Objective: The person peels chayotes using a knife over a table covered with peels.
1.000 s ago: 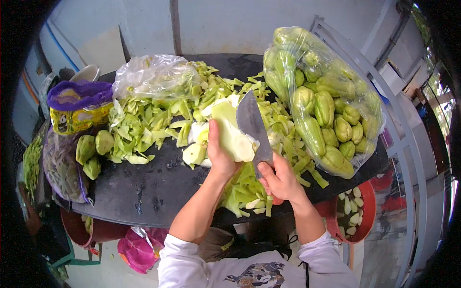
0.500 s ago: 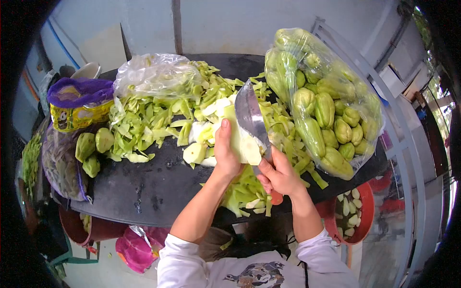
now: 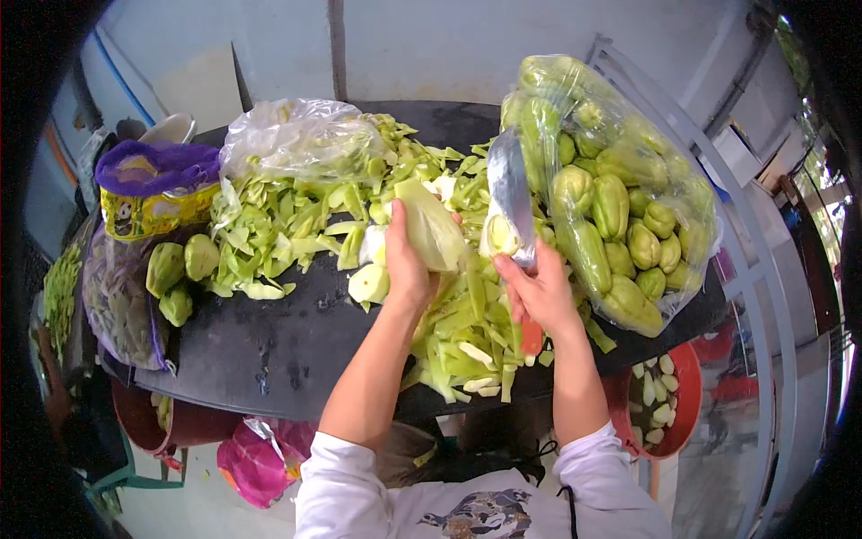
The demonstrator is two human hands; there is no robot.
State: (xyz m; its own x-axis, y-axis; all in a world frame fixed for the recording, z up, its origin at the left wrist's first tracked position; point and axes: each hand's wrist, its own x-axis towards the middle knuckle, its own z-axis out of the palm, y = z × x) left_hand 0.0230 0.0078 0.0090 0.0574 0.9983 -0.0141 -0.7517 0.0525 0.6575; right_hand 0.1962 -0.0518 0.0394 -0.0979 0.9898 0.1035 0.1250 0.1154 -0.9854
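Note:
My left hand is closed around a peeled pale green chayote, held up over the table. In my right hand is a knife with a broad blade and an orange-red handle, its tip pointing up and away. A cut chayote end piece clings to the blade near my thumb. The knife and the chayote are apart. Below both hands lies a heap of green peelings. Another peeled chayote piece rests left of my left wrist.
A clear plastic bag of whole chayotes stands at the right. Peelings and a crumpled plastic bag cover the back left of the dark table. A purple mesh sack sits far left. Below right, a red bucket holds peeled pieces.
The knife has come away from the chayote and moved right, with a slice now on its blade. My left hand has shifted slightly left with the chayote.

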